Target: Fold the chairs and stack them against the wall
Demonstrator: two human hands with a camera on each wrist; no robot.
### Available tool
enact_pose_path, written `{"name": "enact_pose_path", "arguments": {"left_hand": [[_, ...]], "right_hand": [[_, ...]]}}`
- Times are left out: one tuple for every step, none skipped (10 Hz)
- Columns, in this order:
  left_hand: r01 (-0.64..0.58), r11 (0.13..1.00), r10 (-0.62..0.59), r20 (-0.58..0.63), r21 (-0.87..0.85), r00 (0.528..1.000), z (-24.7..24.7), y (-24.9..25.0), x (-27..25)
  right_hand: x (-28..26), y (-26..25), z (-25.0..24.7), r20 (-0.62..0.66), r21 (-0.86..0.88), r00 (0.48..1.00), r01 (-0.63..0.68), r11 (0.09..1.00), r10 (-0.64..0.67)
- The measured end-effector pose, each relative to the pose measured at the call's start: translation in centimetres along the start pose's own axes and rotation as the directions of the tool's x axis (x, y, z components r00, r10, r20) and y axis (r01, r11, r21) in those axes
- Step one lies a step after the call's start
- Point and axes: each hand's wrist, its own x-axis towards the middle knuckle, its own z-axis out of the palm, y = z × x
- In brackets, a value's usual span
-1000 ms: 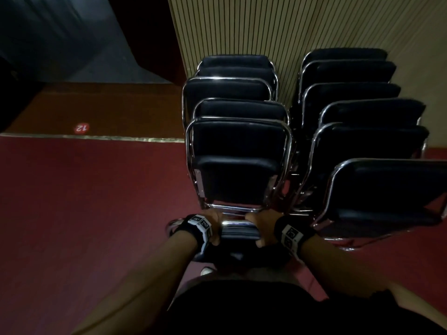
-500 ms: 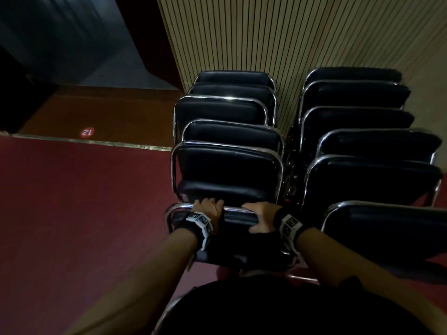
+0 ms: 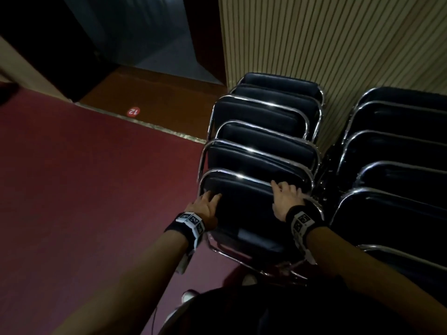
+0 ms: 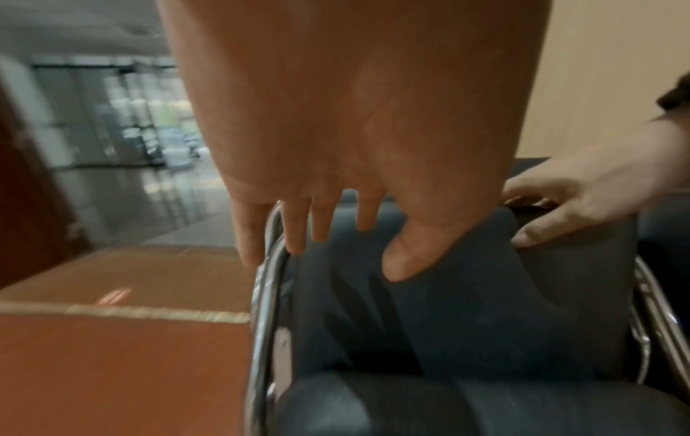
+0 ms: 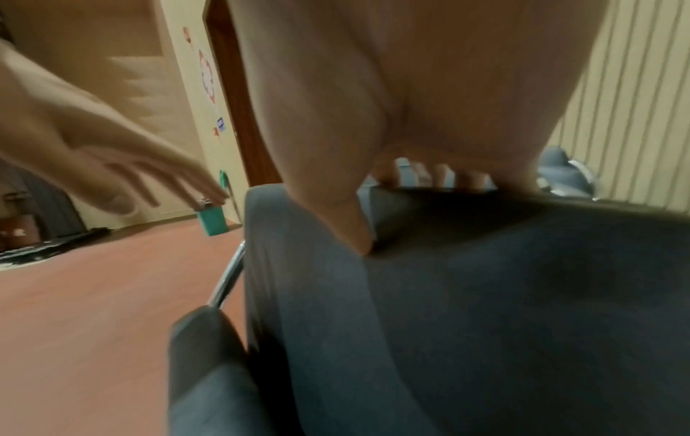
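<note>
The nearest folded chair [image 3: 244,209] leans on the left row by the slatted wall [image 3: 338,56]. The left hand [image 3: 205,209] lies with loose straight fingers at its chrome edge; the right hand [image 3: 285,201] curls over the top rail. It looks heavy and stiff, the chrome slippery, so the rail under the fingers is the best grip.

both arms extended fwd, wristbands on. left hand [image 3: 205,206] fingers straight, spread. right hand [image 3: 284,199] fingers bent over at tips, thumb straight down.
</note>
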Motion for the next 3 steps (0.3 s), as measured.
{"name": "enact_pose_path", "arguments": {"left_hand": [[0.028,0.996,-0.025,0.035,-0.079,0.999,1.0,-1.3,-1.1],[0.076,0.991,-0.071,0.053,-0.112,0.996,1.8,-3.1,-2.1],[0.097,0.987,-0.095,0.016,-0.129,0.995,1.0,-4.4,-3.6]], "right_hand": [[-0.1,-1.1,-0.5,0.02,-0.008,1.0,-0.024,1.0,0.024],[-0.5,-2.6,-1.1,0.007,0.03,1.0,0.025,0.999,-0.025],[-0.9,-5.9,-2.4,-0.063,0.039,0.991,0.123,0.992,-0.121]]}}
